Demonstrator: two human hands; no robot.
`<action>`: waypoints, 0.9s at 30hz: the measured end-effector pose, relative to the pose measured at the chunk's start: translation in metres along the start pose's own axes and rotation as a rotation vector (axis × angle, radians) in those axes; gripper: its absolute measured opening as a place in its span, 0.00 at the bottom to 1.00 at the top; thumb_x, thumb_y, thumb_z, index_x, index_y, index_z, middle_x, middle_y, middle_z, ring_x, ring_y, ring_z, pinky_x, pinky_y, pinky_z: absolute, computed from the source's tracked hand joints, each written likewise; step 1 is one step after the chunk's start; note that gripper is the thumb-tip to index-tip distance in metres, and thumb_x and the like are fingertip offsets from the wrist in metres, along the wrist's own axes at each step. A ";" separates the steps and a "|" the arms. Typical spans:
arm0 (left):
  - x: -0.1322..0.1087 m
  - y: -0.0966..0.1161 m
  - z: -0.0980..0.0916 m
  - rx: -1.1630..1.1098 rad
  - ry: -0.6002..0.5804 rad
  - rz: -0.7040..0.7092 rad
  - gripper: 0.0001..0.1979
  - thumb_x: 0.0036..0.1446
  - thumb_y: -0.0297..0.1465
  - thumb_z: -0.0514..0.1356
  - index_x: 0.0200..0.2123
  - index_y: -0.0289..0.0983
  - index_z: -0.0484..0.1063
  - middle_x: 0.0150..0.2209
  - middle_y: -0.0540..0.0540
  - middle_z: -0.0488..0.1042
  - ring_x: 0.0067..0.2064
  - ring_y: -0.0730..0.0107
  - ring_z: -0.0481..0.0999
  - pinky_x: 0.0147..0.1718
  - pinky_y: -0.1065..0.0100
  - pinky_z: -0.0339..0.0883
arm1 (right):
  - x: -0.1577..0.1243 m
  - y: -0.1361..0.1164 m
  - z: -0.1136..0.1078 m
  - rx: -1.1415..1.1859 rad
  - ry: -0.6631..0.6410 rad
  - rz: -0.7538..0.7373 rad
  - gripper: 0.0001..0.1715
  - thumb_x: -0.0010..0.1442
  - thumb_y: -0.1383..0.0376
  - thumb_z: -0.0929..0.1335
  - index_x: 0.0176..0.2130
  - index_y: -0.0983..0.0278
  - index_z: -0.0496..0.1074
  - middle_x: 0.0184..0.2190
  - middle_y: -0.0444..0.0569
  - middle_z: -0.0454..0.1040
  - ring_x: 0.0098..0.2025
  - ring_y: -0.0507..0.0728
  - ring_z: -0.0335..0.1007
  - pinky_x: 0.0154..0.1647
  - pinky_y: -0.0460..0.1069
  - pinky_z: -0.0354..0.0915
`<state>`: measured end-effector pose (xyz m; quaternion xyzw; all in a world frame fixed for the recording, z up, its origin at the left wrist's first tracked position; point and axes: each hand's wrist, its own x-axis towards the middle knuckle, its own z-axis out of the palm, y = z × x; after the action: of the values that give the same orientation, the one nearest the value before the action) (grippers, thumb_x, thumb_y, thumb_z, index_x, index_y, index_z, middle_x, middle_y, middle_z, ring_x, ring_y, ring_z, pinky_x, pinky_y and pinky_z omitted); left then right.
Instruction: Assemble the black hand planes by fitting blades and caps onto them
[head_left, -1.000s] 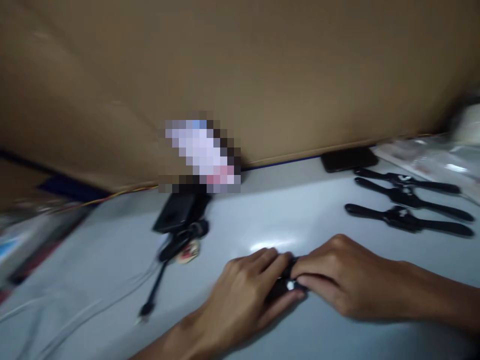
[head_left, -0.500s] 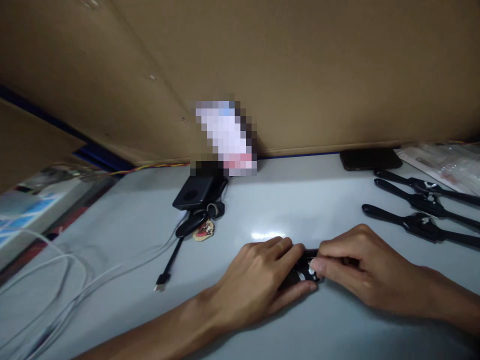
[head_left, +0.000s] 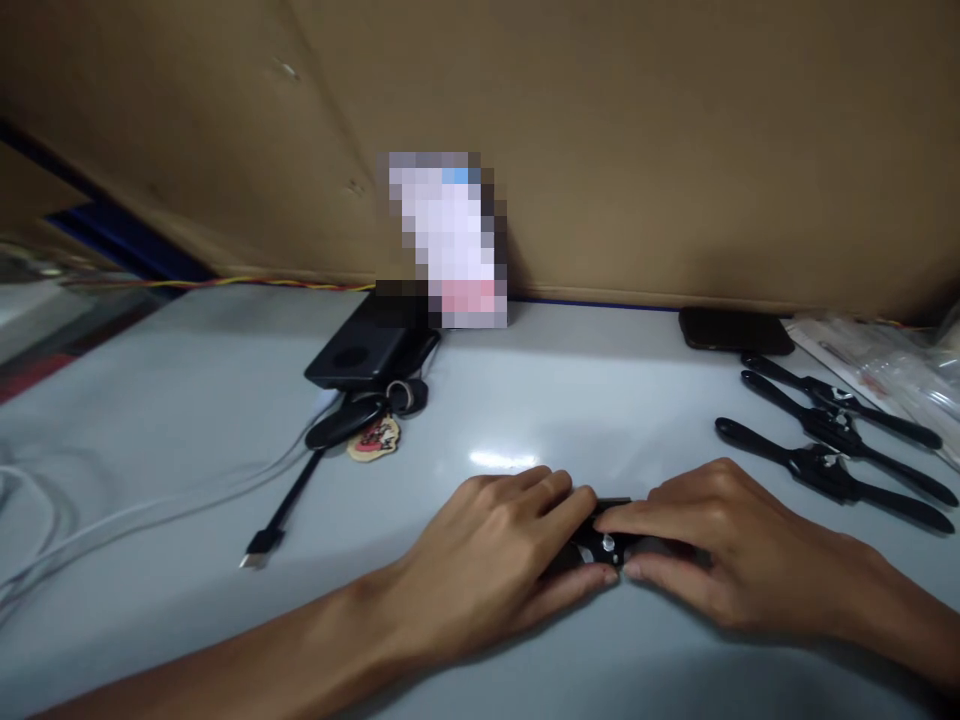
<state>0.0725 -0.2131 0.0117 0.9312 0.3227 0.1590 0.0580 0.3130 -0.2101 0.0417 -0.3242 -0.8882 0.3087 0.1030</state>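
My left hand (head_left: 487, 555) and my right hand (head_left: 720, 545) meet at the near middle of a pale grey table (head_left: 187, 400). Between their fingertips lies a small black watch-like piece (head_left: 604, 540) with a shiny round spot; both hands pinch it against the tabletop. Most of the piece is hidden under my fingers. Three black watches with straps spread out (head_left: 829, 470) lie in a row to the right of my right hand.
A black power bank (head_left: 360, 350), a key fob with a tag (head_left: 367, 425) and a black cable with its plug (head_left: 259, 545) sit left of centre. White cables (head_left: 90, 515) trail at the left. A dark phone (head_left: 735, 330) and plastic bags (head_left: 885, 365) lie far right. Cardboard wall (head_left: 637, 130) behind.
The view has steadied and swung a little left and up. My hands stay together on the small black piece, fingers shifting slightly on it.
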 end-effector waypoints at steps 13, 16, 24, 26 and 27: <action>0.001 0.000 0.002 -0.019 0.059 0.004 0.23 0.75 0.47 0.45 0.36 0.38 0.67 0.27 0.50 0.72 0.25 0.65 0.72 0.22 0.65 0.56 | 0.001 -0.002 0.012 -0.113 0.056 -0.016 0.10 0.73 0.59 0.66 0.42 0.63 0.72 0.28 0.42 0.77 0.26 0.51 0.68 0.29 0.48 0.54; 0.000 -0.002 0.003 -0.016 0.053 0.013 0.23 0.75 0.48 0.45 0.35 0.39 0.67 0.27 0.50 0.73 0.25 0.65 0.72 0.22 0.66 0.56 | 0.004 -0.002 0.012 -0.139 0.068 -0.019 0.10 0.73 0.61 0.66 0.39 0.63 0.71 0.28 0.42 0.77 0.25 0.50 0.66 0.28 0.48 0.53; -0.002 -0.008 0.012 -0.022 0.155 0.059 0.23 0.74 0.48 0.47 0.35 0.40 0.69 0.27 0.49 0.76 0.23 0.64 0.77 0.20 0.65 0.64 | 0.010 -0.019 0.012 -0.221 -0.029 0.100 0.11 0.72 0.58 0.67 0.46 0.63 0.72 0.29 0.44 0.79 0.26 0.52 0.68 0.28 0.48 0.50; -0.004 -0.011 0.016 -0.031 0.165 0.064 0.22 0.74 0.48 0.48 0.36 0.40 0.71 0.27 0.50 0.77 0.23 0.65 0.78 0.20 0.66 0.65 | 0.008 -0.022 0.004 -0.273 -0.019 0.121 0.14 0.72 0.56 0.66 0.46 0.63 0.73 0.31 0.46 0.80 0.27 0.53 0.69 0.27 0.49 0.50; -0.005 -0.013 0.019 -0.031 0.152 0.060 0.22 0.74 0.48 0.49 0.37 0.41 0.72 0.27 0.50 0.77 0.23 0.65 0.78 0.21 0.66 0.67 | 0.006 -0.021 -0.005 -0.307 0.004 0.131 0.15 0.72 0.55 0.66 0.45 0.63 0.74 0.31 0.47 0.81 0.29 0.53 0.70 0.28 0.49 0.50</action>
<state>0.0676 -0.2064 -0.0105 0.9247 0.2956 0.2361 0.0429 0.2993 -0.2162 0.0579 -0.3938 -0.9018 0.1750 0.0336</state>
